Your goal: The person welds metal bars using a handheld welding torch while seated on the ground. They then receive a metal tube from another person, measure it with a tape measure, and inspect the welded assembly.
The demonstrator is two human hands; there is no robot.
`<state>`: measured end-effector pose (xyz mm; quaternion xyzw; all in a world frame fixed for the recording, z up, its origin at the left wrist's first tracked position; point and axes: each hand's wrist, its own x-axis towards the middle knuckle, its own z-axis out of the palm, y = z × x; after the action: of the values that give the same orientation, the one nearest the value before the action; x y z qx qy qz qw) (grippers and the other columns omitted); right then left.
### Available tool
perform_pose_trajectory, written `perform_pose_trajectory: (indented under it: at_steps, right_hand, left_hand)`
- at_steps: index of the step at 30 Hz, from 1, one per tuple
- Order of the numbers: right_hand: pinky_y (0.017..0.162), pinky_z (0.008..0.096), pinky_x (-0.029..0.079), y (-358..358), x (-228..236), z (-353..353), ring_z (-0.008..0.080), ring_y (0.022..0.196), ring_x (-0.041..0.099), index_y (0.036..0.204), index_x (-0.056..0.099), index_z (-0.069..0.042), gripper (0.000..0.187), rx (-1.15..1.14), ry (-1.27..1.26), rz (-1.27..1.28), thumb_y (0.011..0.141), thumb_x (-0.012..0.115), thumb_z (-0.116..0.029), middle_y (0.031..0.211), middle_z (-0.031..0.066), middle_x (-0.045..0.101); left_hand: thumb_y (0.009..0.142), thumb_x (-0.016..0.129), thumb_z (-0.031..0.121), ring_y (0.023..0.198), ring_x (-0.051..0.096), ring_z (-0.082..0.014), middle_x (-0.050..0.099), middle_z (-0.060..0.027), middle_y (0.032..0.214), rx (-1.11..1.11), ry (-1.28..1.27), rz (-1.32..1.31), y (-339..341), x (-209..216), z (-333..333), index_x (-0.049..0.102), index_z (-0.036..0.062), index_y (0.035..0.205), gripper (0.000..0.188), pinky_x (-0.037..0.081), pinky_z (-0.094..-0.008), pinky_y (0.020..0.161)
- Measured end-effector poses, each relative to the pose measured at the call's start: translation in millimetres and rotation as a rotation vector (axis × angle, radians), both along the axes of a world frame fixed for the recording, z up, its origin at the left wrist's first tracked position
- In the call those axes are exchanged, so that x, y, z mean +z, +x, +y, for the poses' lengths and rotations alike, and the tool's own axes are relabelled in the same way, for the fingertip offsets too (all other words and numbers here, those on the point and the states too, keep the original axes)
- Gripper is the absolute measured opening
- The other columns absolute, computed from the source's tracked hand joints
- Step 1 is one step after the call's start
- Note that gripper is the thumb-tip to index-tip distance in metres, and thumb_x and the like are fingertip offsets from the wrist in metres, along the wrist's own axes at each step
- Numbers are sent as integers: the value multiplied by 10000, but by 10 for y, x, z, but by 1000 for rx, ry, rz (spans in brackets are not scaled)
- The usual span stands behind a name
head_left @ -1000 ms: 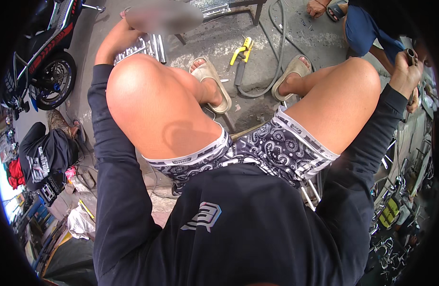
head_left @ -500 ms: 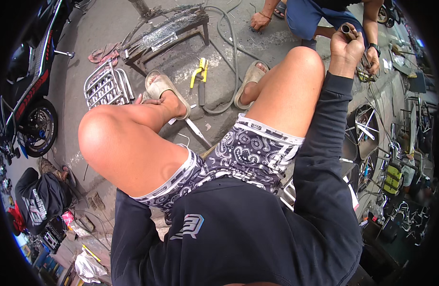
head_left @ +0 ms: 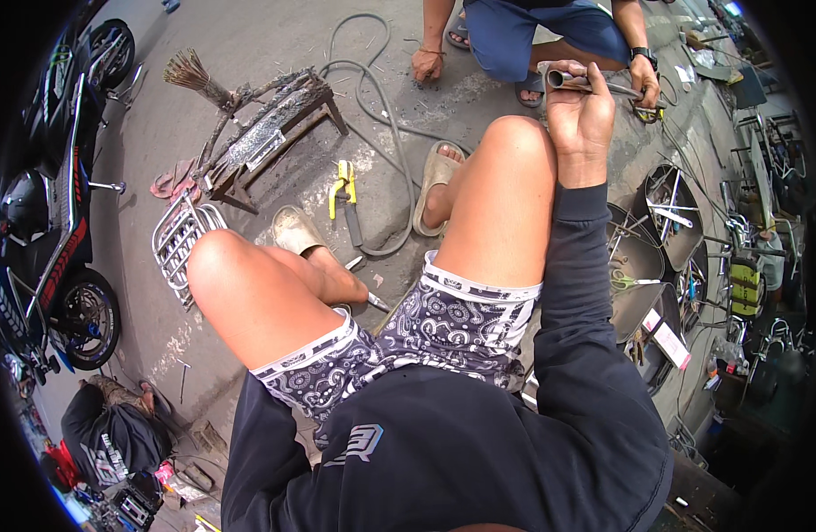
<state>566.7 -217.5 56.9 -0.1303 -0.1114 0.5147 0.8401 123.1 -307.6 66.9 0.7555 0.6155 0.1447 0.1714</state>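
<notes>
My right hand (head_left: 580, 129) is raised beyond my right knee, its fingers closed around a short metal pipe (head_left: 570, 82) whose round open end points left. My left sleeve (head_left: 270, 443) runs down beside my left thigh, and the left hand is hidden behind that leg. On the ground between my feet lies a yellow welding electrode holder (head_left: 342, 191) with a dark handle. A blackened metal stand (head_left: 270, 142) stands ahead of my left foot. Just past my right hand, another person's hand (head_left: 644, 80) grips something thin; whether it joins my pipe I cannot tell.
A bundle of rods (head_left: 195, 75) rises behind the stand. A chrome tube rack (head_left: 182, 235) lies left of my left foot. The grey cable (head_left: 399, 177) loops across the ground. Tool trays (head_left: 634, 244) stand at right, motorcycles (head_left: 58, 257) at left. The other person's second hand (head_left: 427, 64) reaches the ground.
The view has shifted, showing more of the stand and the tool trays. My right hand has turned, so the pipe lies more sideways. My left fingers, earlier seen beyond my left knee, are now hidden.
</notes>
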Motion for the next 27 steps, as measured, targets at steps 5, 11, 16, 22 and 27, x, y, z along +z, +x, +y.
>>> perform_pose_trajectory:
  at_steps: [5, 11, 16, 22, 27]
  right_hand:
    - [947, 429, 528, -139, 63, -185, 250, 897, 594, 964, 557, 21, 212, -34, -96, -25, 1090, 476, -129, 900, 127, 611]
    - [968, 409, 517, -271, 79, -212, 240, 929, 591, 982, 545, -9, 182, -51, -147, -82, 1095, 507, -147, 930, 110, 600]
    - [949, 370, 507, -232, 56, -224, 192, 910, 564, 1051, 522, 1, 133, -24, -139, 20, 1093, 517, -126, 937, 86, 555]
    - [938, 345, 512, -167, 65, -341, 171, 911, 526, 1101, 479, 54, 174, 23, -120, 29, 1115, 461, -119, 956, 90, 492]
    - [965, 360, 499, -148, 46, -328, 186, 931, 528, 1127, 474, 53, 183, 50, -80, 25, 1114, 467, -129, 972, 95, 492]
  left_hand:
    - [871, 751, 253, 954, 627, -259, 705, -102, 1037, 2, -23, 102, 322, -152, 244, 730, 53, 1039, 262, 495, -388, 846]
    - [845, 771, 246, 1015, 626, -277, 700, -110, 1079, 8, -28, 149, 527, -179, 396, 729, 58, 1019, 260, 494, -401, 891]
    - [822, 788, 240, 1067, 626, -292, 695, -117, 1115, 13, 12, 156, 525, -338, 407, 729, 61, 1003, 261, 492, -411, 928]
    - [796, 808, 233, 1128, 625, -310, 690, -126, 1157, 31, 22, 163, 532, -483, 493, 728, 66, 983, 263, 491, -424, 973]
    - [721, 891, 251, 1193, 591, -284, 688, -120, 1189, 69, -418, 350, 733, -55, 561, 757, 56, 916, 306, 453, -390, 1035]
